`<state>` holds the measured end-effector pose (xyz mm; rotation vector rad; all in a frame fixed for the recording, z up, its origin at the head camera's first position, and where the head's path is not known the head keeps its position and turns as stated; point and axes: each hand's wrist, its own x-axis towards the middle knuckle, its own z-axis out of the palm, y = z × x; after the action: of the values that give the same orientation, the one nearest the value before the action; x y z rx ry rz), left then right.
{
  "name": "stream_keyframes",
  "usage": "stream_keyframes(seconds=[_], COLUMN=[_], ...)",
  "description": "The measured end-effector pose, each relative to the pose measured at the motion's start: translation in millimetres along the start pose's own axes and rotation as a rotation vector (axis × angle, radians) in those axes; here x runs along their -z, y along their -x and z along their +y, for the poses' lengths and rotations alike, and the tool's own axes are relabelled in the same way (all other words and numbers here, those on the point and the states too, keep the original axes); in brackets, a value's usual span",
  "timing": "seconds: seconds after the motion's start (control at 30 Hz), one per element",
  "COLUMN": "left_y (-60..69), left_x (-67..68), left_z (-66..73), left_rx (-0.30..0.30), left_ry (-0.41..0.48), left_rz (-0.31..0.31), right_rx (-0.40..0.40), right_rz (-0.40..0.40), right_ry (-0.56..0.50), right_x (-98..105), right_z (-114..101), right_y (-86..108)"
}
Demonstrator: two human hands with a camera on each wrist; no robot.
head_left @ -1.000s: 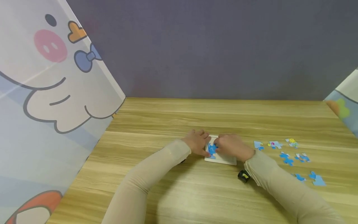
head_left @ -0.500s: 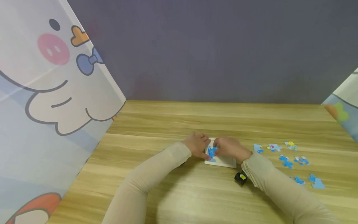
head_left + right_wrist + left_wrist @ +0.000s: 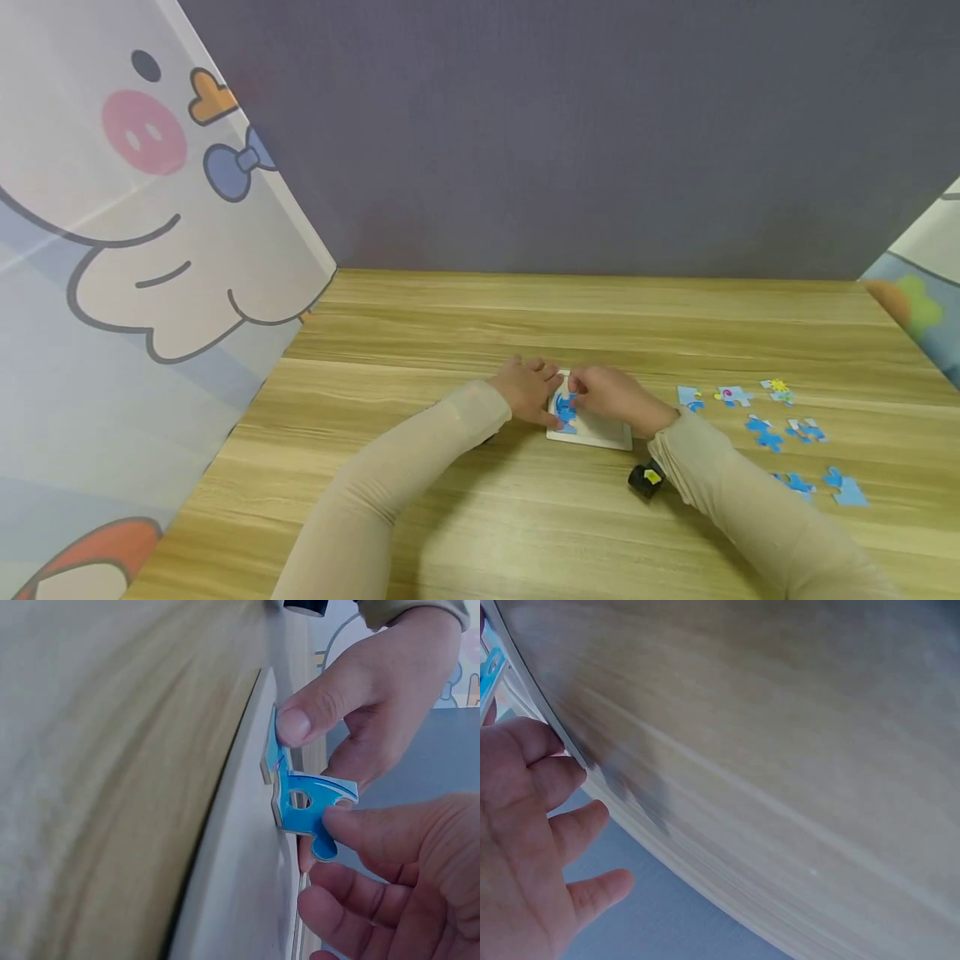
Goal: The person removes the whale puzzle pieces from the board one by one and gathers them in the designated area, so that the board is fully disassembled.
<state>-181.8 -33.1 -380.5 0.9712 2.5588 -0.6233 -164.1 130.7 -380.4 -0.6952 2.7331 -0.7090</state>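
Observation:
A pale puzzle tray (image 3: 600, 431) lies on the table under both hands. My left hand (image 3: 525, 390) rests along its left side, fingers spread, and its thumb (image 3: 296, 726) touches a blue puzzle piece (image 3: 268, 750) lying in the tray. With thumb and fingers, my right hand (image 3: 416, 855) pinches another blue puzzle piece (image 3: 304, 806). That piece stands tilted up from the tray, its lower edge at the piece under the left thumb. Whether the two pieces interlock I cannot tell. The left wrist view shows the left fingers (image 3: 577, 829) at the tray's edge.
Several loose puzzle pieces lie on the wooden table (image 3: 420, 325) to the right, among them one with a yellow sun (image 3: 777, 386) and a light blue corner piece (image 3: 850, 492). A black wrist camera (image 3: 645, 480) sits beneath the right wrist. A grey panel (image 3: 570, 142) stands behind the table.
The head view has tipped slightly, so the scene sits a little lower. My right hand has shifted slightly left over the tray; the left hand stays at the tray's side.

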Motion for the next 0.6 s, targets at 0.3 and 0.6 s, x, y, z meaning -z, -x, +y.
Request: stream_keyframes(seconds=[0.3,0.6], left_y=[3.2,4.4], left_x=[1.4,3.9], left_z=[-0.7,1.8], left_rx=[-0.004,0.02], left_ry=[0.006,0.007], left_rz=[0.001,-0.011], right_rx=[0.077,0.073], right_rz=[0.043,0.06], right_ry=[-0.13,-0.228], right_x=[-3.7,-0.7], right_z=[5.5,15.4], right_y=[3.4,5.9])
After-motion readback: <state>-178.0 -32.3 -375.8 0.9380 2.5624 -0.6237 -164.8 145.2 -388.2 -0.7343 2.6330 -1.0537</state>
